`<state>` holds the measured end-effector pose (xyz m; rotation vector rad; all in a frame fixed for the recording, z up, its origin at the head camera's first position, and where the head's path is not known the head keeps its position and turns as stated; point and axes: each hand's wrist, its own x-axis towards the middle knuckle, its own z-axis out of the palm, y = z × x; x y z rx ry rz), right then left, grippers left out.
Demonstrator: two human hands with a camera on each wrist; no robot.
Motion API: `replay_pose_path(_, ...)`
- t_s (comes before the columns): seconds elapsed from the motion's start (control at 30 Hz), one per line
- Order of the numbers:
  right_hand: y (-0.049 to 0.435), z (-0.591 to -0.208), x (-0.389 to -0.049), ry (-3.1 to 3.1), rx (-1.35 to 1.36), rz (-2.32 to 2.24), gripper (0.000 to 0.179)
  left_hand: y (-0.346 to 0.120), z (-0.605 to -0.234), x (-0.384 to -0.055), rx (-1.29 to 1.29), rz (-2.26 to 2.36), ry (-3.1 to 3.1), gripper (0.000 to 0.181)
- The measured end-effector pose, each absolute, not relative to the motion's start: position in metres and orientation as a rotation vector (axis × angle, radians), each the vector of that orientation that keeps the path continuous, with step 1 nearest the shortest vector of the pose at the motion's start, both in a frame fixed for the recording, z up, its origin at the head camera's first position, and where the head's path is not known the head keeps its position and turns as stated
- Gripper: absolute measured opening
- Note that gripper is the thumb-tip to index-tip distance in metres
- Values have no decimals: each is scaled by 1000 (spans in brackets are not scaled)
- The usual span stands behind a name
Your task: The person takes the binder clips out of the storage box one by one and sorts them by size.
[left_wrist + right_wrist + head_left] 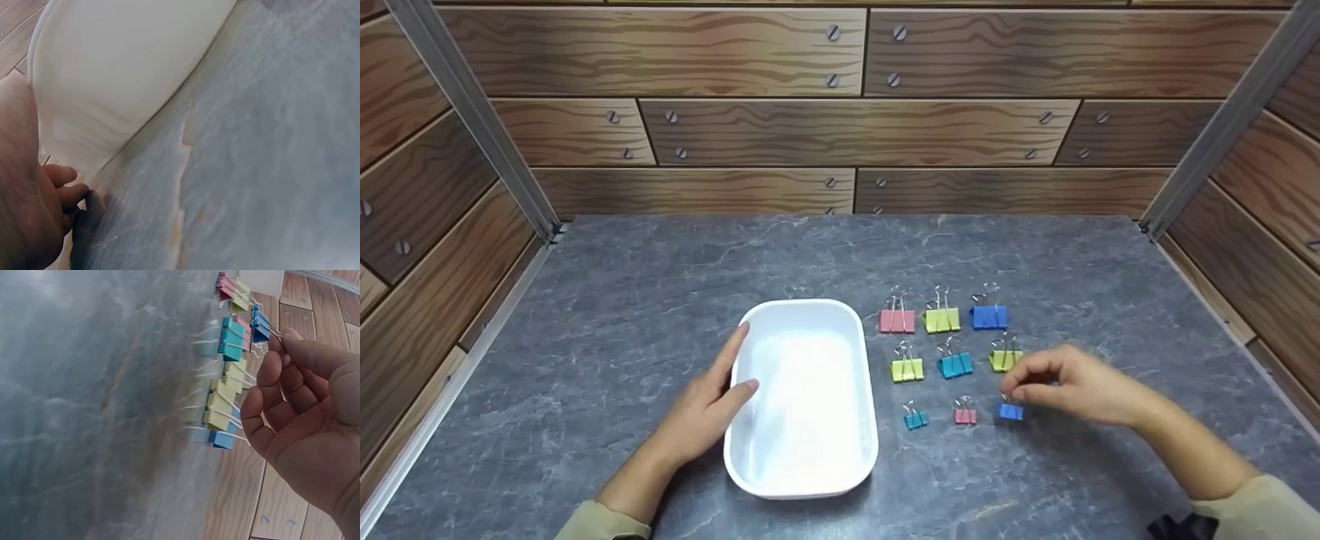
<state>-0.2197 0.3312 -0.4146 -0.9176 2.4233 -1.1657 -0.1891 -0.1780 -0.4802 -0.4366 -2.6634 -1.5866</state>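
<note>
My right hand (1080, 386) pinches a small blue binder clip (1011, 412) by its wire handles between thumb and fingers. The right wrist view shows this blue clip (259, 326) hanging from the fingertips, body pointing away from the palm. To its left stand a small pink binder clip (965, 416) and a small teal one (916, 420). My left hand (701, 412) holds the left side of a white rectangular container (802, 493), thumb over the rim and the other fingers along the outer wall. Nothing lies inside the container.
Behind the small clips is a row of medium ones: yellow-green (907, 370), teal (956, 365) and another yellow-green (1005, 361). Farther back stand large pink (897, 322), yellow-green (942, 320) and blue (989, 317) clips. Wood-patterned walls (750, 131) enclose the grey marbled table (607, 300).
</note>
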Motion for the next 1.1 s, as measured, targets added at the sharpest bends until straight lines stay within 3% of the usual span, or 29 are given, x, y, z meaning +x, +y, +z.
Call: replay_pose_path(1.1,340,-426,-228,2566,-672,-1113,18,-182,-476,-204,-409,-1645,-2700,80)
